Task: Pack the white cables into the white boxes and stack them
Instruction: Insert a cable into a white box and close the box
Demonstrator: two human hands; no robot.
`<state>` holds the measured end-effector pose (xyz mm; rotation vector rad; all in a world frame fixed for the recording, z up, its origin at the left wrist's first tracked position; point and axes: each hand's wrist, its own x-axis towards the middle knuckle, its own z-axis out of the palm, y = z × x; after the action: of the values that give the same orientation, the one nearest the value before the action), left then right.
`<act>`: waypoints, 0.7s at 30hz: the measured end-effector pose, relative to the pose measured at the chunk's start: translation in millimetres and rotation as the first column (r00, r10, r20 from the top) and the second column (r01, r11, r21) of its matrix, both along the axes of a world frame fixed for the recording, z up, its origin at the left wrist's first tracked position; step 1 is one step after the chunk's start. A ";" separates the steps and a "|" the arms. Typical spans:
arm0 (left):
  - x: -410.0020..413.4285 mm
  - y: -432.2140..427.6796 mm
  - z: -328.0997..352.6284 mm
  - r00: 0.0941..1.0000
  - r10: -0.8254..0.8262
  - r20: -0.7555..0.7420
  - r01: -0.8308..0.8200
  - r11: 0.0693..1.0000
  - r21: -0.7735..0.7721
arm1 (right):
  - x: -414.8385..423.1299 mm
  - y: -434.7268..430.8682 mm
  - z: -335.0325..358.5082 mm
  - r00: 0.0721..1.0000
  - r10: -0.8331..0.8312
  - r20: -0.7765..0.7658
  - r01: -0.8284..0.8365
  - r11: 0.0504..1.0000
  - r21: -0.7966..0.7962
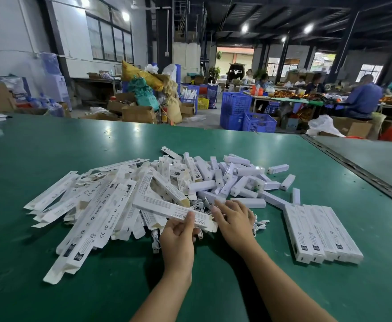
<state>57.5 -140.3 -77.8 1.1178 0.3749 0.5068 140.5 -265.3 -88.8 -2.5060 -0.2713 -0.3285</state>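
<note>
A long white box (164, 208) lies slanted above the pile, and my left hand (178, 238) grips its near end, whose flap is open. My right hand (233, 220) rests with spread fingers on a clump of white cables (261, 225) just right of that end. Several flat, unfolded white boxes (92, 205) are heaped to the left. Small white lamp bars (243, 180) are scattered behind my hands. Several packed white boxes (322, 233) lie side by side in a row at the right.
The green table (51, 145) stretches out around the pile. A dark seam (357, 168) separates it from a grey table at the right. Beyond the far edge stand blue crates (258, 122), cardboard boxes and seated workers.
</note>
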 end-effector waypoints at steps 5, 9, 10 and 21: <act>1.2 5.0 1.9 1.000 0.016 -0.019 -0.017 0.998 -0.054 | -19.9 -11.0 4.7 0.997 -0.078 0.015 0.067 0.930 0.361; 2.2 7.7 3.2 1.000 0.021 -0.017 -0.023 0.991 -0.133 | -40.7 -19.8 7.7 0.998 -0.047 -0.038 0.059 0.896 0.440; 2.7 8.0 3.2 1.000 0.017 -0.012 -0.019 0.989 -0.145 | -46.1 -21.6 7.8 0.997 -0.071 0.004 0.062 0.894 0.444; 4.3 -0.8 -4.7 0.994 -0.108 0.015 0.109 0.992 -0.068 | -86.6 -36.4 -4.9 0.987 -0.091 -0.135 0.156 0.275 0.949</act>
<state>61.8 -141.1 -82.4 1.0625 0.3173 0.4012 54.0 -301.7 -93.7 -1.2620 0.1572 -0.3371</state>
